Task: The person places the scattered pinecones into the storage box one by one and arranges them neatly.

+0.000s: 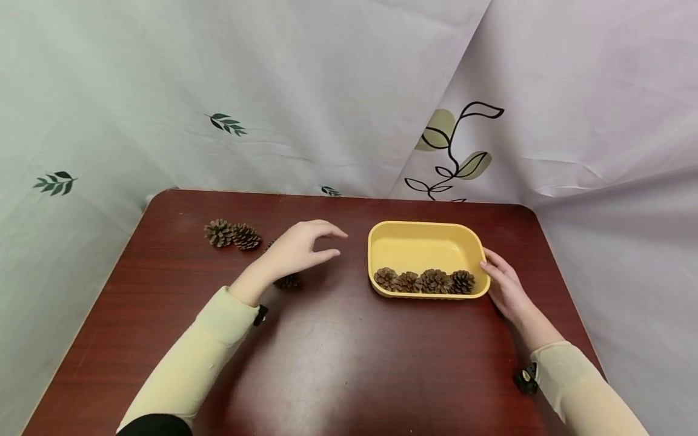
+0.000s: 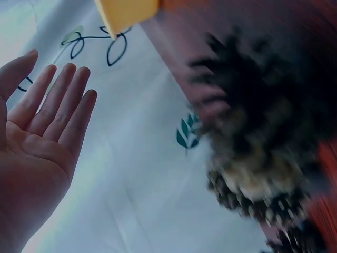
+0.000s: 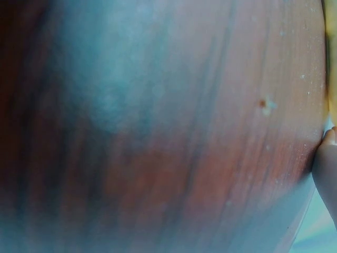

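My left hand (image 1: 299, 247) is above the table, its fingers extended toward the yellow plastic tray (image 1: 425, 226), and nothing is in it. Beneath and behind that hand, pine cones (image 1: 289, 281) are partly hidden. The left wrist view shows the open palm (image 2: 42, 137) beside large, blurred pine cones (image 2: 258, 121). At the tray's right end, my right hand (image 1: 507, 284) grips the side, with the thumb at the rim. Several pine cones (image 1: 435, 281) lie in a row along the tray's near wall. In the right wrist view only a bit of that hand (image 3: 327, 163) shows.
Two more pine cones (image 1: 219, 233) lie side by side at the back left of the dark red wooden table (image 1: 349, 363). A pale cloth (image 1: 305, 91) with leaf prints hangs behind the table's far edge.
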Tool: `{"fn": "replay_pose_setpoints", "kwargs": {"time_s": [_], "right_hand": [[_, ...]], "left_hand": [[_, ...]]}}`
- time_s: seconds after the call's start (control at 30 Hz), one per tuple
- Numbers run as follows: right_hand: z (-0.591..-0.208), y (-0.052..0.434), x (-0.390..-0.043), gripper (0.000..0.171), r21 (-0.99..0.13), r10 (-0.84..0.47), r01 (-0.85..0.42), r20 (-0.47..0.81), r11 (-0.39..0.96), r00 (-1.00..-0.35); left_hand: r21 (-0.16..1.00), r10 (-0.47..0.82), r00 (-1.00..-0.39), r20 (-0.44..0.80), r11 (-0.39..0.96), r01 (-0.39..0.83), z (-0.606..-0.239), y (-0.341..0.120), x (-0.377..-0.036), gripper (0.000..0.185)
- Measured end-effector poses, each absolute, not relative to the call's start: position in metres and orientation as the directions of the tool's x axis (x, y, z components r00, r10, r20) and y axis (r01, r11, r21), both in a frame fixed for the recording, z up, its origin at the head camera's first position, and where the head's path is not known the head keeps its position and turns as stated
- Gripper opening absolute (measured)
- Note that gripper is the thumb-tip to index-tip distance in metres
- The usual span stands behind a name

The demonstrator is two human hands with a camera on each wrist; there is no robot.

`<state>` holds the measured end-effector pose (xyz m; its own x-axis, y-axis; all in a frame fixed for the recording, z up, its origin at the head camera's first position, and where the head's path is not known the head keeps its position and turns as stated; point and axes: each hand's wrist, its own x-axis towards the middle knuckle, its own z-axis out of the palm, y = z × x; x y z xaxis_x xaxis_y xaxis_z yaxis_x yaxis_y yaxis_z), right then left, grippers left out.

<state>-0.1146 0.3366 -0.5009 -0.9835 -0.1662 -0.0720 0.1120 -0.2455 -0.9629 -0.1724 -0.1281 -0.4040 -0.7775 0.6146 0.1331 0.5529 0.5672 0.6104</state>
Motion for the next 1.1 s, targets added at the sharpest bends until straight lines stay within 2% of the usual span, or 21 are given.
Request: {"fn": "replay_pose_setpoints", "kwargs": {"time_s": [0.53,1.1], "right_hand": [[-0.501,0.334,-0.115,0.037,-0.962,-0.145,0.108,-0.073,-0.251,-0.987],[-0.501,0.332,-0.115,0.037,-0.961,-0.14,0.102,-0.067,-0.256,-0.988]], "left_hand": [[0.448,0.634,-0.773,0.018,0.686,0.573,-0.415,-0.178,-0.158,0.037],[0.294,0.694,-0.719,-0.035,0.695,0.656,-0.432,-0.196,-0.145,0.041]]}}
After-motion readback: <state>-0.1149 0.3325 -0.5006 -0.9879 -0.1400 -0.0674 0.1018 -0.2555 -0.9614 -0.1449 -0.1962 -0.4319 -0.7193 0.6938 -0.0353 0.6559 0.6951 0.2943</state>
